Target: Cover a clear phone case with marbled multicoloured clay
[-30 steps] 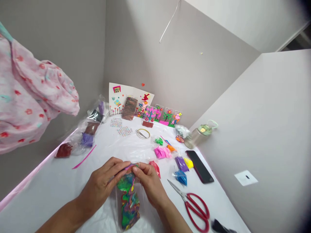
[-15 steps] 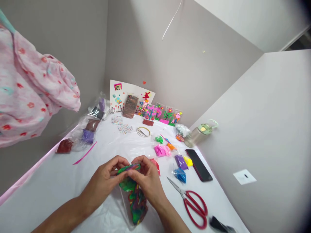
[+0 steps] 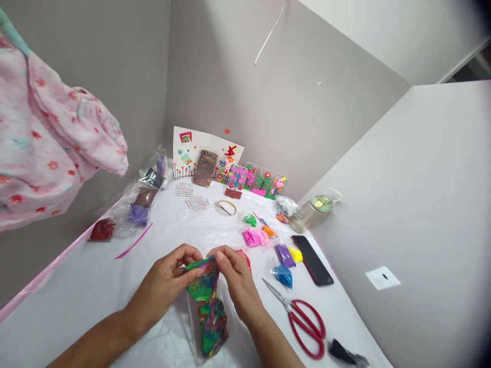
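Observation:
Between my hands is a clear phone case (image 3: 195, 327) partly covered with marbled modelling clay (image 3: 213, 322) in green, blue, red, purple and yellow. My left hand (image 3: 169, 278) pinches the clay near the far left edge of the case, thumb on top. At the far right corner, my right hand (image 3: 236, 276) has its thumb and fingers closed on the clay edge. The clay's near end lies on the case, and bare clear plastic shows along the left side. My fingertips behind the case are partly hidden.
Red-handled scissors (image 3: 307, 327), a black phone (image 3: 312, 260) and several bagged clay packets (image 3: 284, 255) lie to the right. A bottle (image 3: 312, 212) leans by the wall. More bags (image 3: 140, 212) line the left edge; decorated cases (image 3: 238, 179) stand at the back. Pink floral cloth (image 3: 57, 138) hangs at left.
My right thumb has shifted from the middle of the clay's far edge toward the right corner. The case has tipped slightly, showing more of the clay. My left hand is nearly still.

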A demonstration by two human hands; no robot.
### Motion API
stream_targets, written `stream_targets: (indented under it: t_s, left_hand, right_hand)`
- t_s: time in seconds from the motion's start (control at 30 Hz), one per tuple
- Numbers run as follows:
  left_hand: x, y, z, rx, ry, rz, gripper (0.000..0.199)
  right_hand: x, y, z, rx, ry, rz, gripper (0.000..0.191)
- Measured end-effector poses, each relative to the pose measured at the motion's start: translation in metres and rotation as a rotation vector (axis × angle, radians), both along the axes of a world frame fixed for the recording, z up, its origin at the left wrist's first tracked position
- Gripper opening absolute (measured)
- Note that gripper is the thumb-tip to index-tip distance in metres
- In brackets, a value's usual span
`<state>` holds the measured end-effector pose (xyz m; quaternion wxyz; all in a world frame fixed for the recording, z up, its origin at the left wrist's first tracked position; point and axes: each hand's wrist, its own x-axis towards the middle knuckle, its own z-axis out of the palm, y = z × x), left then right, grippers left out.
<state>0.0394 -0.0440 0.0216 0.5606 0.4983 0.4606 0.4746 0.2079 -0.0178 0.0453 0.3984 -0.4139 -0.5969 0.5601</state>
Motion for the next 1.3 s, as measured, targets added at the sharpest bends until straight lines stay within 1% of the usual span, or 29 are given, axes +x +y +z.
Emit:
stream_targets:
  t_s: [0.07, 0.17, 0.27, 0.37, 0.4, 0.47, 0.57, 0.67, 0.77, 0.9, 0.97, 1.03, 1.13, 1.23, 1.3]
  left_hand:
    - [0.001, -0.001, -0.002, 0.016, 0.005, 0.002, 0.025]
    - [0.001, 0.0, -0.003, -0.006, -0.003, -0.007, 0.026]
    - [0.001, 0.001, -0.001, -0.03, -0.02, 0.004, 0.029]
    - [0.001, 0.003, -0.001, -0.02, -0.013, 0.001, 0.03]
    - [0.0, 0.003, -0.001, -0.017, -0.016, -0.007, 0.03]
    - [0.0, 0.003, -0.003, -0.02, -0.029, -0.012, 0.032]
    - [-0.003, 0.003, -0.004, -0.025, -0.034, 0.016, 0.035]
    - [-0.007, 0.003, -0.004, -0.021, -0.017, 0.029, 0.035]
    - [-0.008, 0.003, -0.001, 0.001, -0.001, 0.029, 0.03]
    - [-0.007, 0.002, 0.004, 0.058, 0.027, 0.037, 0.024]
    - [-0.006, 0.002, 0.006, 0.099, 0.061, 0.026, 0.021]
    - [-0.006, 0.002, 0.006, 0.127, 0.086, 0.02, 0.02]
    - [-0.007, 0.002, 0.006, 0.128, 0.09, 0.022, 0.02]
    - [-0.008, 0.001, 0.006, 0.131, 0.09, 0.016, 0.019]
    - [-0.009, 0.0, 0.006, 0.137, 0.094, 0.01, 0.018]
  right_hand:
    - [-0.002, 0.0, -0.001, -0.023, -0.012, -0.018, 0.033]
    - [-0.002, 0.001, -0.004, -0.042, 0.024, -0.02, 0.033]
    - [0.003, 0.003, -0.004, -0.055, 0.064, 0.015, 0.031]
    - [0.008, 0.005, 0.001, -0.079, 0.116, 0.052, 0.027]
    - [0.01, 0.005, 0.002, -0.064, 0.129, 0.064, 0.029]
    - [0.01, 0.005, 0.005, 0.013, 0.099, 0.075, 0.032]
    - [0.009, 0.005, 0.004, 0.118, -0.005, 0.012, 0.018]
    - [0.009, 0.006, 0.0, 0.094, 0.018, -0.059, 0.013]
    - [0.01, 0.006, -0.001, 0.06, 0.077, -0.065, 0.01]
    - [0.011, 0.006, 0.002, 0.054, 0.088, -0.045, 0.016]
    - [0.012, 0.006, 0.003, 0.095, 0.045, -0.037, 0.018]
    - [0.012, 0.006, 0.004, 0.13, 0.015, -0.032, 0.015]
    - [0.012, 0.007, 0.004, 0.083, 0.053, -0.027, 0.009]
    - [0.013, 0.006, 0.005, 0.016, 0.113, -0.007, 0.013]
    - [0.014, 0.006, 0.006, 0.021, 0.106, 0.017, 0.019]
